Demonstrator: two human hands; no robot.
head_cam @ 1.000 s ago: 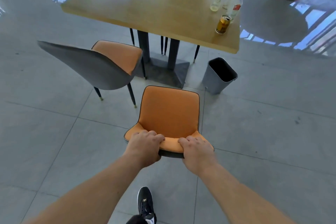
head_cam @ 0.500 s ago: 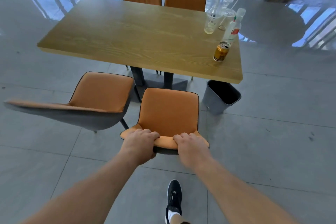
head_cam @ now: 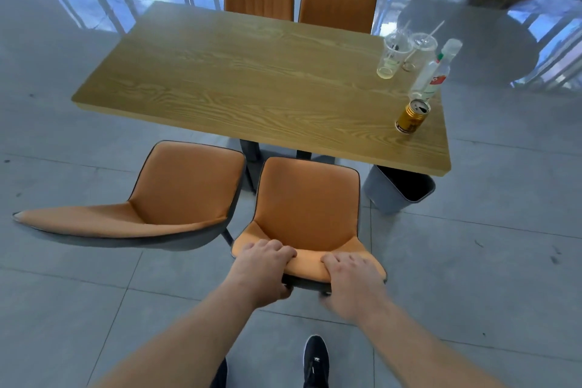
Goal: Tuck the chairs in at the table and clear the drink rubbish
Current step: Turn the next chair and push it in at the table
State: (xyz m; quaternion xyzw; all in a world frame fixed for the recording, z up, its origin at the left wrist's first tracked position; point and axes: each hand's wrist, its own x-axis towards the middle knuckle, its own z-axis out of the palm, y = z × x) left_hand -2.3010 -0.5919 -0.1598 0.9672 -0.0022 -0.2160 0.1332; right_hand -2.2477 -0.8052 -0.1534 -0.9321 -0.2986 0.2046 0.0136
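Over the top edge of the orange padded chair [head_cam: 307,211] both hands are clamped, left hand [head_cam: 263,271] and right hand [head_cam: 352,280] side by side, a grip that suits pushing it straight ahead. Beyond them its seat front just reaches the near edge of the light wooden desk [head_cam: 252,79], with open floor under the top. Left of the hands a second orange chair [head_cam: 176,195] stands angled out. Far right ahead wait the gold drink can [head_cam: 412,116], clear plastic bottle [head_cam: 436,71], two clear plastic cups [head_cam: 404,53], and below them the grey bin [head_cam: 398,190].
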